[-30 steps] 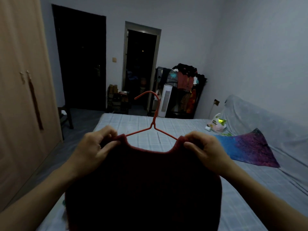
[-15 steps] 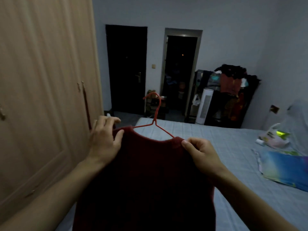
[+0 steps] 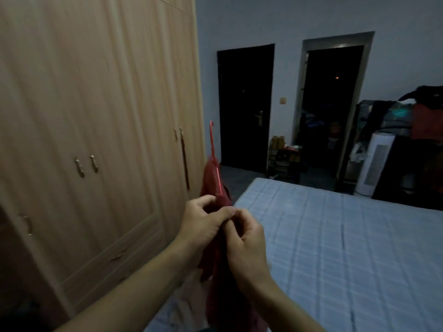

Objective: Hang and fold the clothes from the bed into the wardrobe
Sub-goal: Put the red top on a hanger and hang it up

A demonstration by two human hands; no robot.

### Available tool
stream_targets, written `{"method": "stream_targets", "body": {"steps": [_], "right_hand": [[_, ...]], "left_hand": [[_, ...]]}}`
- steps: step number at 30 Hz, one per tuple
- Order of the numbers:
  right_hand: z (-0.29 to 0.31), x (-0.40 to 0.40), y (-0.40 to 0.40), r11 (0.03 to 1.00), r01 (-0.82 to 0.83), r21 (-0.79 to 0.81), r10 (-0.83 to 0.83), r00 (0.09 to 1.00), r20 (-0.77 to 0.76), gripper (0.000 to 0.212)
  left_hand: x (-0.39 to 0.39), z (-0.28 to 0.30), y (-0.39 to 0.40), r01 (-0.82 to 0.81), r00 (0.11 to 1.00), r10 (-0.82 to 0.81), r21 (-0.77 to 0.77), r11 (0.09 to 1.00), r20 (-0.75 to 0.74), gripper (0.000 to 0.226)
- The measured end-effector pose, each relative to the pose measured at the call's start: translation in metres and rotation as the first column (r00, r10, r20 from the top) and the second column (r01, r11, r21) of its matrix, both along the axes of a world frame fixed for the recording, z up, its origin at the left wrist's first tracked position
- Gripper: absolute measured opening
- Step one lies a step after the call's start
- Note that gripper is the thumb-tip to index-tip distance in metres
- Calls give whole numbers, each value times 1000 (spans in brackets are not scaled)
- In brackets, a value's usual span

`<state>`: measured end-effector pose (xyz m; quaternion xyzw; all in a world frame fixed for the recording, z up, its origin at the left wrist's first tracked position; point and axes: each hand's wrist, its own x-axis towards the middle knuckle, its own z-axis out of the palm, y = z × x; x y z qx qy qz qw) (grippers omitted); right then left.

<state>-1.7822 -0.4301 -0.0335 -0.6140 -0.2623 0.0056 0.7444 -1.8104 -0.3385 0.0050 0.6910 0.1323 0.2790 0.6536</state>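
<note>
Beside the wardrobe (image 3: 100, 116), one red garment (image 3: 217, 271) on one hanger (image 3: 217, 173) hung between two hands, left hand (image 3: 203, 226) and right hand (image 3: 244, 240) both pinching it.

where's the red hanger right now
In the head view, centre: the red hanger carries the dark red garment, pinched by both hands, between wardrobe and bed.

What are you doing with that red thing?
A person is putting clothes away. Both hands, the left hand and the right hand, pinch a dark red top that sits on a red hanger, seen edge-on here. They hold it up between the wooden wardrobe, whose doors in view look closed, and the bed. The top is not hung inside yet.
</note>
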Motion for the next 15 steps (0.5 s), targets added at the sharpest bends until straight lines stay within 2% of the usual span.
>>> {"method": "stream_targets", "body": {"steps": [2,4,6,7,11,13,15], "right_hand": [[-7,-5,10,988,-148,38,149,989,-6,24],[-9,-4,17,937,-349,25,350,936,-27,30],[-7,-1,22,849,-529,-24,526,847,-79,30],[-7,1,26,828,-557,-68,551,830,-89,29],[-18,-3,38,847,-474,-239,481,876,-35,25],[-22,-3,38,890,-379,-252,409,910,75,19],[-22,3,39,942,-211,-261,279,925,260,17]], "left_hand": [[-8,1,18,16,999,-18,-35,999,-33,8],[-21,-1,39,42,996,-46,-57,997,-73,12],[-32,-7,57,13,991,-8,36,999,-131,11],[-36,-13,65,-21,987,40,121,992,-154,10],[-52,-35,89,-125,960,214,409,904,-179,16],[-68,-40,104,-132,956,238,472,872,-173,19],[-90,-40,123,-134,954,247,494,859,-171,21]]}}
